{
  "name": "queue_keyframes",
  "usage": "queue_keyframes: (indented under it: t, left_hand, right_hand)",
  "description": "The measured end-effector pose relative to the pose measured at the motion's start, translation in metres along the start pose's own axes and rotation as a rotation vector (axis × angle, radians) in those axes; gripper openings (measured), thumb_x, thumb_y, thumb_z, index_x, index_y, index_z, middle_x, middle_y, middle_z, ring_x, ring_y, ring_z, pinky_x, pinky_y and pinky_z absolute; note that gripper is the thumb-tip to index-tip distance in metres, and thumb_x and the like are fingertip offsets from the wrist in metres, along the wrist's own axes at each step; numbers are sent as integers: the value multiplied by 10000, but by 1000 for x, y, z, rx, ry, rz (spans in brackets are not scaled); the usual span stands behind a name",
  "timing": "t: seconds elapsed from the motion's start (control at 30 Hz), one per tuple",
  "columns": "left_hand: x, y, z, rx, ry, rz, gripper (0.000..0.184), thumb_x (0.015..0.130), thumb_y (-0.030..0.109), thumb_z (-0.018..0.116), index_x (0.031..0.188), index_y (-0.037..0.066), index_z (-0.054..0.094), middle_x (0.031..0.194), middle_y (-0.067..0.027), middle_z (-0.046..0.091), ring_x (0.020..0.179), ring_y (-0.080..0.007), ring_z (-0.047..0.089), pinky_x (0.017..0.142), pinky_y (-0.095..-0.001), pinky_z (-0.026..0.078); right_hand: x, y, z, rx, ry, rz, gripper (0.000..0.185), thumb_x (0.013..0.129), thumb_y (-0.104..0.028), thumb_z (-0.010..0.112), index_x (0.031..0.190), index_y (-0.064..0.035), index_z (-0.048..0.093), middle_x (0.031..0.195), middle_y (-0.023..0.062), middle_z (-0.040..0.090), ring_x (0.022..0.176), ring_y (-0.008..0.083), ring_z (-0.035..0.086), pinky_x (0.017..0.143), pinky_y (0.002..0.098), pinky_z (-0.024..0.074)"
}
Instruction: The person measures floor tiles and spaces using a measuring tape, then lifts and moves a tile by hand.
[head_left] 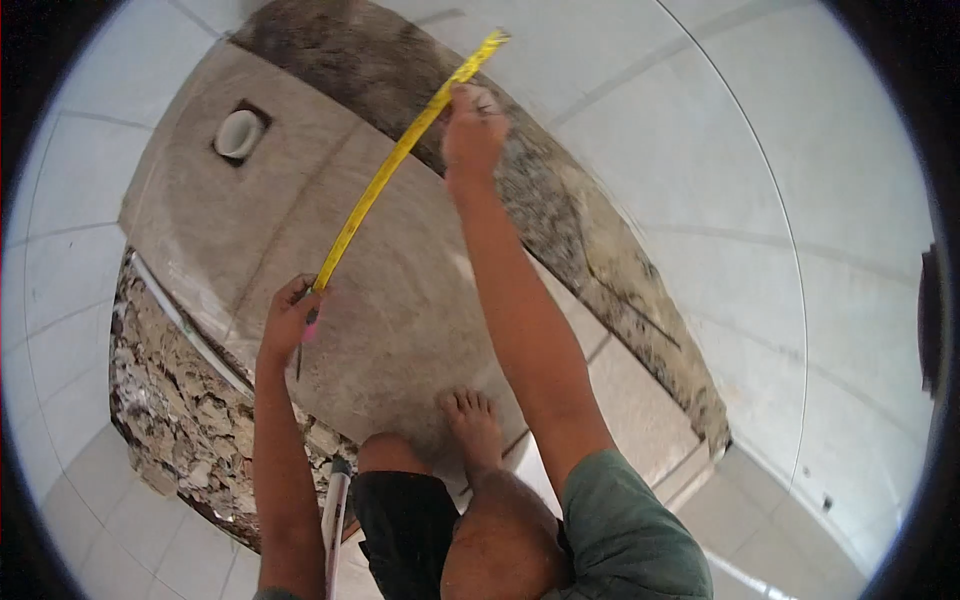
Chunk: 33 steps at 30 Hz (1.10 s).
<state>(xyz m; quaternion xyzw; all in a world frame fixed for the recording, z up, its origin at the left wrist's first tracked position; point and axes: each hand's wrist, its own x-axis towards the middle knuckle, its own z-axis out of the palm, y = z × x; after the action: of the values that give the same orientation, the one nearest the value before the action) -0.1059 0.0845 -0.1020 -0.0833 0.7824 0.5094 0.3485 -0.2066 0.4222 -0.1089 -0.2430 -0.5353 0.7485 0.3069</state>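
Observation:
A yellow tape measure [383, 172] stretches slantwise over the floor tiles, from lower left to upper right. At its lower end my left hand [288, 318] is closed around the tape's case, of which only a dark and pink part shows; a thin dark strip hangs below. My right hand [475, 132] pinches the blade close to its free end, over the bare strip by the right wall. The tip of the blade sticks out past my fingers.
A white pipe opening [239, 134] sits in a square cutout in the large beige tile [330, 200]. Broken rubble [190, 400] lies at left beside a white pipe [190, 325]. A rough cement strip [545, 190] runs along the white tiled wall [720, 200]. My bare foot [474, 425] stands on the tile.

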Motion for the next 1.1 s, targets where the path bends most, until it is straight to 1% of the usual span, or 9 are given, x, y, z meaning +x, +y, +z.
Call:
queue_keyframes:
  t: [0.1,0.23,0.37,0.53,0.6,0.7,0.87,0.97,1.1]
  left_hand:
    - [-39,-3,50,-123,-73,-2,225,947,173,605,1112,59,706,879,6,621,771,-91,542,679,-254,428]
    - [-88,13,102,-367,-71,3,272,951,172,605,1183,50,677,920,-21,672,757,-81,565,650,-239,448]
    - [-126,-10,119,-426,-126,97,330,958,200,603,1251,52,636,970,-35,674,754,-81,568,654,-234,457]
    - [-149,-79,133,-394,-110,239,320,916,243,643,1174,55,659,998,-25,677,791,-122,587,626,-288,475]
    - [-182,-72,111,-350,-22,258,296,899,253,645,1124,64,677,1003,-17,682,814,-142,597,635,-305,478]
    - [-263,-3,123,-495,48,151,281,888,265,644,1096,83,699,1001,-10,689,821,-148,603,668,-297,471]
    - [-307,-5,167,-495,-31,202,316,884,280,650,1133,92,699,977,-19,699,797,-132,602,630,-299,468]
    - [-336,7,208,-374,-96,174,312,889,282,652,1127,87,702,964,-27,703,776,-128,603,622,-293,469]
    - [-348,6,221,-191,-169,264,284,896,283,647,1079,78,719,942,-32,704,754,-129,606,649,-294,472]
  right_hand:
    - [-70,-40,-32,-568,10,-247,144,934,-149,669,876,-17,669,788,128,684,690,265,636,660,383,496]
    - [-184,-88,-76,-765,-558,-13,292,908,-285,702,1006,-10,696,967,209,687,866,383,656,770,480,490]
    - [-329,-102,-221,-874,-580,-246,374,928,-232,698,1251,-49,650,1170,201,682,1063,412,654,904,447,523]
    - [-536,-154,-501,-1371,-20,153,494,857,-305,809,1277,-95,657,1329,204,631,1291,382,552,1097,460,435]
    - [-612,-182,-571,-1451,279,717,816,772,-472,853,1416,-76,545,1473,226,521,1386,389,468,1133,474,399]
    - [-693,-193,-635,-1213,72,968,931,773,-595,808,1438,-15,510,1437,254,550,1397,410,451,1119,505,410]
    - [-762,-76,-700,-1667,-285,655,366,971,-218,516,1305,-88,593,1293,204,619,1257,441,551,1112,636,353]
    - [-763,-126,-657,-1941,-279,385,358,912,-186,567,1222,-17,626,1327,324,492,1257,561,441,1034,605,446]
    - [-768,-114,-701,-1804,-435,559,502,967,-161,503,1443,-6,460,1464,285,417,1387,505,384,1143,492,391]
